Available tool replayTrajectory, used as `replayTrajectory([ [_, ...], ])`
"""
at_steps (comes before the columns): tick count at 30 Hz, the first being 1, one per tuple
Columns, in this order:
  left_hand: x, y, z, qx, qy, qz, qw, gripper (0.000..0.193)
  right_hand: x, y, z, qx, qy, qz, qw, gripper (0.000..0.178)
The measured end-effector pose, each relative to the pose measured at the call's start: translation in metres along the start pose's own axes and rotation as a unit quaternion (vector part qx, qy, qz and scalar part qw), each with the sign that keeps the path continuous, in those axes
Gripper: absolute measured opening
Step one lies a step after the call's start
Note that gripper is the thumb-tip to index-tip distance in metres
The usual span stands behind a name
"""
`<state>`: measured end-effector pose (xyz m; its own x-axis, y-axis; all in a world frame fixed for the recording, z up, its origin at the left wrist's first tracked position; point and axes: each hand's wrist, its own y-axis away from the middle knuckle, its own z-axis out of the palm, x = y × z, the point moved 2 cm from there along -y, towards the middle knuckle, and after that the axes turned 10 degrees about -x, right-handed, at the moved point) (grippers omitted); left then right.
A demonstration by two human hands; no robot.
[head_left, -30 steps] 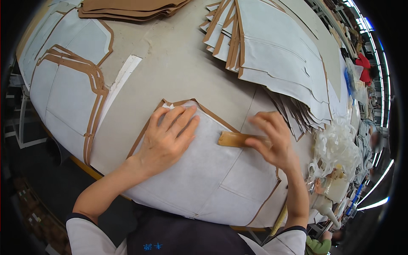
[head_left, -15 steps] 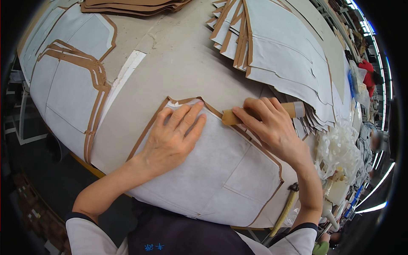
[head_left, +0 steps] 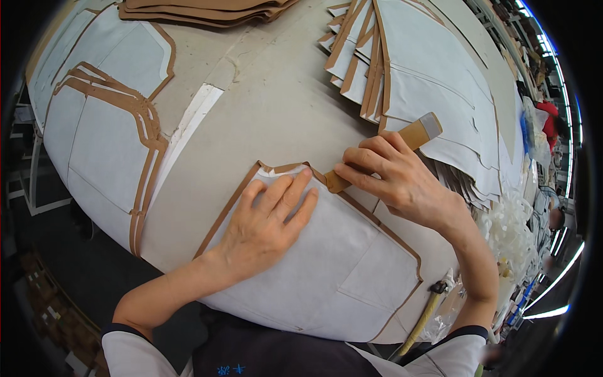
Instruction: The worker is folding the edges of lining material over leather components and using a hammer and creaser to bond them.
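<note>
White fabric panel (head_left: 326,264) lies under the flat left hand (head_left: 267,226); right hand (head_left: 389,179) grips a wooden tool (head_left: 402,147).

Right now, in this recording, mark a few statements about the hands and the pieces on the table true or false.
1. The left hand lies flat on the white panel with a brown border. True.
2. The right hand is empty. False: it grips a brown wooden-handled tool whose tip meets the panel's top edge.
3. A stack of similar white, brown-edged pieces lies beyond the right hand. True.
4. A hammer rests on the middle of the panel. False: it hangs off the table edge at lower right.
</note>
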<state>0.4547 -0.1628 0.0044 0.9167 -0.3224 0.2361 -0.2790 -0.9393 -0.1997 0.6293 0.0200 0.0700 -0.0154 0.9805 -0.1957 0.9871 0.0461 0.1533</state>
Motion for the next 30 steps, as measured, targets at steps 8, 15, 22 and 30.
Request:
replayTrajectory([
  [8,0.000,-0.001,-0.001,-0.005,-0.004,-0.006,1.000,0.043,0.007,-0.016,-0.004,0.002,0.006,-0.027,1.000,0.032],
  [15,0.000,0.000,0.000,-0.006,-0.019,-0.008,1.000,0.042,0.014,-0.029,-0.005,-0.004,0.013,-0.057,0.998,0.030],
  [22,0.002,0.001,0.001,0.002,-0.031,-0.023,0.999,0.040,0.023,-0.045,-0.010,0.008,0.021,-0.098,0.995,0.028],
  [30,0.000,-0.002,-0.003,0.001,-0.019,-0.016,1.000,0.033,0.031,-0.064,-0.014,-0.010,0.033,-0.162,0.986,0.020],
])
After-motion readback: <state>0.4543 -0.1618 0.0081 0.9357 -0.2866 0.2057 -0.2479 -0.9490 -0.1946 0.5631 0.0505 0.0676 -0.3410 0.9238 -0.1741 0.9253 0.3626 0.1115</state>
